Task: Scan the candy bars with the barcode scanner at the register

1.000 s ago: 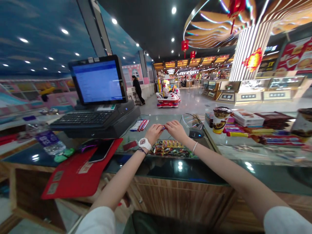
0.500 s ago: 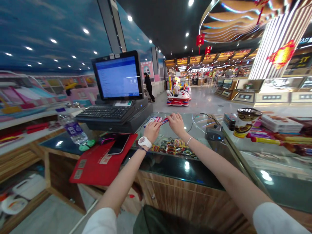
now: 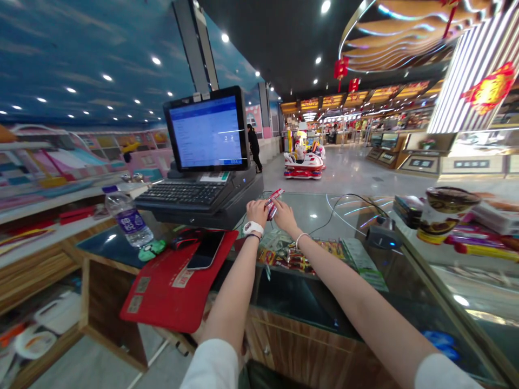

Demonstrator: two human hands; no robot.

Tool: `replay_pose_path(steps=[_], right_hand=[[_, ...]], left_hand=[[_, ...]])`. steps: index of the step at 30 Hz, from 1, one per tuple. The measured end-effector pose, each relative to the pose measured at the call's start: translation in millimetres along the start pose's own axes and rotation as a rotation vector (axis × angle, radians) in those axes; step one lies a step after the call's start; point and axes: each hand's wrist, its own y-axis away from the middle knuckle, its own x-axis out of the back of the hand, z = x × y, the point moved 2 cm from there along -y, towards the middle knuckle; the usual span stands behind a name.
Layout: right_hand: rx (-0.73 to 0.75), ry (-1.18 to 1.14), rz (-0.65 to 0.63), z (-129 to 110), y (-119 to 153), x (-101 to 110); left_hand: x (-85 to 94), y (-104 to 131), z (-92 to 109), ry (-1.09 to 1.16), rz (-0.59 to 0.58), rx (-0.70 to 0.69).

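Small red, white and purple candy packs (image 3: pixel 275 195) are between my two hands, above the glass counter (image 3: pixel 316 208). My left hand (image 3: pixel 257 210), with a white watch at its wrist, is closed round the packs from the left. From the right, the fingers of my right hand (image 3: pixel 285 217) pinch them at their lower end. How many packs there are, I cannot make out. Under my forearms, several small colourful snack packets (image 3: pixel 298 259) show through the glass.
To the left stand a monitor (image 3: pixel 206 132) and keyboard (image 3: pixel 180 193). A phone (image 3: pixel 206 250) lies on a red mat (image 3: pixel 170 292), near a water bottle (image 3: pixel 128 219). On the right are a black scanner-like device (image 3: pixel 383 236) with a cable and a brown-lidded cup (image 3: pixel 444 215).
My hands have come closer together, and the packs have turned from lying nearly flat to slanting upward. The camera view has shifted slightly left.
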Motion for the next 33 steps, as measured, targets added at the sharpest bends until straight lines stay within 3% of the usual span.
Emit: replay_pose_path(steps=[6,12,19,25,33], right_hand=[[-0.009,-0.02,-0.166,-4,-15,-27],[-0.023,-0.016,-0.262,-3,-25,-39],[-0.159,0.066,-0.253,-3,-17,-40],[-0.137,0.073,-0.28,-3,-16,-40],[-0.119,0.067,-0.302,-2,-16,-38]], left_hand=[[-12.2,4,-17,0.004,-0.009,0.135],[-21.4,0,-29,0.013,-0.047,0.263],[-27.5,-4,-34,0.073,-0.131,0.322],[-28.4,-3,-33,0.145,-0.24,0.372],[-26.7,-2,-32,0.155,-0.233,0.33]])
